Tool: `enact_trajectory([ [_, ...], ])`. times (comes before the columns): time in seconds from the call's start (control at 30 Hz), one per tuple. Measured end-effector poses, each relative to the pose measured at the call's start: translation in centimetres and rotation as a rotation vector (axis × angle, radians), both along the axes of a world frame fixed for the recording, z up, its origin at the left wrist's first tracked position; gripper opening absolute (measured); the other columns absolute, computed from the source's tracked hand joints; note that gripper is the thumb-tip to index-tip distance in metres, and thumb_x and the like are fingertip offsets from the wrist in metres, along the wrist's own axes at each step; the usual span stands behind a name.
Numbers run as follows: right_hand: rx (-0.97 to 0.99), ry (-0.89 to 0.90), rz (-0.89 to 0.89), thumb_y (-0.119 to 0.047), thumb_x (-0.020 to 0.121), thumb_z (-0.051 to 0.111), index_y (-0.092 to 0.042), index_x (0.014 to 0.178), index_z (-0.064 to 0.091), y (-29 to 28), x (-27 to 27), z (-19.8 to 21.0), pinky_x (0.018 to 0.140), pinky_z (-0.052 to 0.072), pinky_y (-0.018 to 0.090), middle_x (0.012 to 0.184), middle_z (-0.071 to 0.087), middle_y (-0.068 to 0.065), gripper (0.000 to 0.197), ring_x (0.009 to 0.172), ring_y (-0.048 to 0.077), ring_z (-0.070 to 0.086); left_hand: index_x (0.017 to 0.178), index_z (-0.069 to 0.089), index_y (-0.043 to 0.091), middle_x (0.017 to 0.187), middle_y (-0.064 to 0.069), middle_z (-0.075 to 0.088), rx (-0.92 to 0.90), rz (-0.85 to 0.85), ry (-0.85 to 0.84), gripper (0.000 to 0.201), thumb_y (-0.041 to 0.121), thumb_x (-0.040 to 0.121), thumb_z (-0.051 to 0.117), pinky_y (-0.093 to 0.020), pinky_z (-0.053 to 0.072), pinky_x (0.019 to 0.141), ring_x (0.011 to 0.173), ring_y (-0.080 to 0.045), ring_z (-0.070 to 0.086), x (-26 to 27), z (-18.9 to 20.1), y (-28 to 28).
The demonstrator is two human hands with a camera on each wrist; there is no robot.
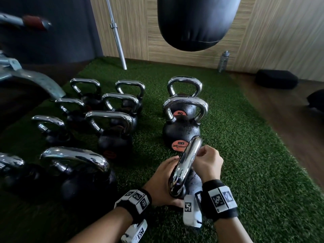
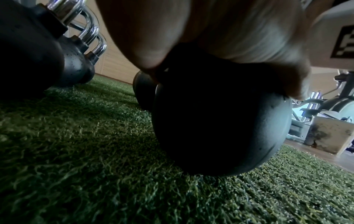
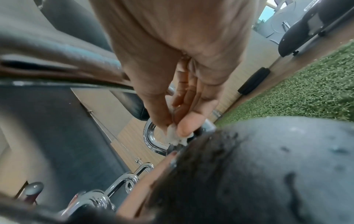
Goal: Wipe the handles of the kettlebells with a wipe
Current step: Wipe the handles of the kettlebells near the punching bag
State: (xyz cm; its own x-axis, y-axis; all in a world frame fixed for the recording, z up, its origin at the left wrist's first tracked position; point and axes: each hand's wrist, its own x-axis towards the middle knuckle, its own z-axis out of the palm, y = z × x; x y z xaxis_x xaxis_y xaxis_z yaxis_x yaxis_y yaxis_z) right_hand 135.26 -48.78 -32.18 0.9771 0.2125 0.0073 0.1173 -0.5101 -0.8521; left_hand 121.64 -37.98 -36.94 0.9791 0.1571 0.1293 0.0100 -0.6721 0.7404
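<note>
Hands (image 1: 206,163) on handle (image 1: 184,165); wipe (image 3: 175,134) wrist-view only.

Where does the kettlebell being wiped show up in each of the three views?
Head: kettlebell bottom centre, tilted, between both hands.
Left wrist: its dark body fills centre-right, under the left hand.
Right wrist: body lower right, handle at centre.
Shared landmark: green turf.

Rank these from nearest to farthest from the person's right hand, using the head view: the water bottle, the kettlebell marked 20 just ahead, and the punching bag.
1. Kettlebell marked 20, just ahead of the right hand.
2. Water bottle, by the far wall, right.
3. Punching bag, hanging above.
</note>
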Motion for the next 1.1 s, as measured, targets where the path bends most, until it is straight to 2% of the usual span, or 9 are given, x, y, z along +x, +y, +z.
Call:
enact_trajectory([
  [0.13,0.012,0.058,0.13,-0.006,0.075,0.084,-0.018,0.091,0.063,-2.5,0.2,1.4,0.068,0.062,0.032,0.084,0.072,0.003,0.029,0.072,0.017,0.069,0.158,0.012,0.031,0.158,0.028,0.009,0.062,-0.056,0.136,0.136,0.053,0.053,0.097,-0.041,0.021,0.127,0.155,-0.009,0.008,0.2,0.3,0.5],
  [0.27,-0.004,-0.367,0.219,-0.024,0.083,0.084,-0.036,0.119,0.067,-4.8,0.9,4.4,0.063,0.046,0.008,0.085,0.067,-0.013,0.042,0.074,0.002,0.065,0.157,-0.011,0.045,0.167,0.024,0.0,-0.043,-0.113,0.147,0.145,0.062,0.056,0.093,-0.045,0.019,0.127,0.155,-0.001,0.005,-0.8,2.9,1.3],
  [0.37,-0.007,-0.601,0.325,0.0,0.085,0.077,-0.021,0.125,0.073,-5.0,1.3,5.6,0.069,0.05,0.004,0.092,0.062,-0.007,0.046,0.077,0.0,0.061,0.159,0.008,0.042,0.165,0.026,0.014,-0.048,-0.06,-0.021,0.128,0.06,0.063,0.09,-0.035,0.024,0.125,0.152,0.002,0.018,-1.7,5.9,0.5],
  [0.47,-0.102,-0.705,0.506,0.008,0.085,0.069,-0.017,0.122,0.075,-4.1,2.1,5.2,0.086,0.056,0.015,0.115,0.066,0.0,0.045,0.091,0.008,0.066,0.155,0.024,0.041,0.152,0.029,0.034,0.232,0.111,-0.132,0.098,0.058,0.074,0.077,-0.023,0.036,0.116,0.139,0.006,0.037,-1.9,8.0,-1.7],
  [0.57,-0.247,-0.714,0.666,0.002,0.083,0.065,-0.019,0.119,0.078,-3.1,3.0,5.6,0.105,0.05,0.024,0.133,0.068,0.001,0.044,0.116,0.017,0.065,0.148,0.032,0.042,0.119,0.022,0.054,0.382,0.217,-0.211,0.079,0.032,0.078,0.066,-0.015,0.044,0.096,0.117,-0.001,0.048,-1.8,9.0,-3.6],
  [0.67,-0.314,-0.704,0.759,-0.003,0.083,0.07,-0.017,0.116,0.078,-2.4,3.9,6.4,0.102,0.056,0.042,0.121,0.075,0.003,0.037,0.113,0.022,0.069,0.139,0.041,0.044,0.096,0.025,0.048,0.316,0.196,-0.203,0.076,0.013,0.072,0.062,-0.006,0.042,0.083,0.1,-0.001,0.053,-1.3,10.2,-3.8],
  [0.8,-0.34,-0.656,0.781,0.004,0.085,0.071,-0.016,0.118,0.076,-2.8,3.6,7.2,0.099,0.058,0.033,0.119,0.075,0.001,0.039,0.107,0.013,0.071,0.137,0.037,0.054,0.098,0.041,0.049,0.28,0.139,-0.11,0.082,0.018,0.07,0.068,0.006,0.032,0.076,0.108,0.005,0.051,-1.0,10.9,-3.0],
  [0.93,-0.331,-0.636,0.734,-0.002,0.084,0.077,-0.017,0.116,0.077,-4.0,3.3,7.1,0.096,0.058,0.03,0.114,0.077,0.002,0.035,0.1,0.015,0.072,0.144,0.024,0.058,0.121,0.018,0.067,0.393,0.054,0.065,0.095,0.031,0.069,0.076,-0.024,0.053,0.092,0.115,-0.007,0.061,-0.8,12.1,-0.5],
  [1.1,-0.446,-0.546,0.679,-0.001,0.081,0.072,-0.017,0.126,0.072,-5.9,2.5,7.2,0.092,0.046,0.016,0.118,0.072,0.001,0.048,0.106,0.015,0.067,0.144,0.014,0.072,0.136,0.02,0.063,0.54,-0.079,0.285,0.105,0.05,0.068,0.084,-0.032,0.054,0.094,0.118,-0.008,0.063,0.6,14.5,2.9],
])
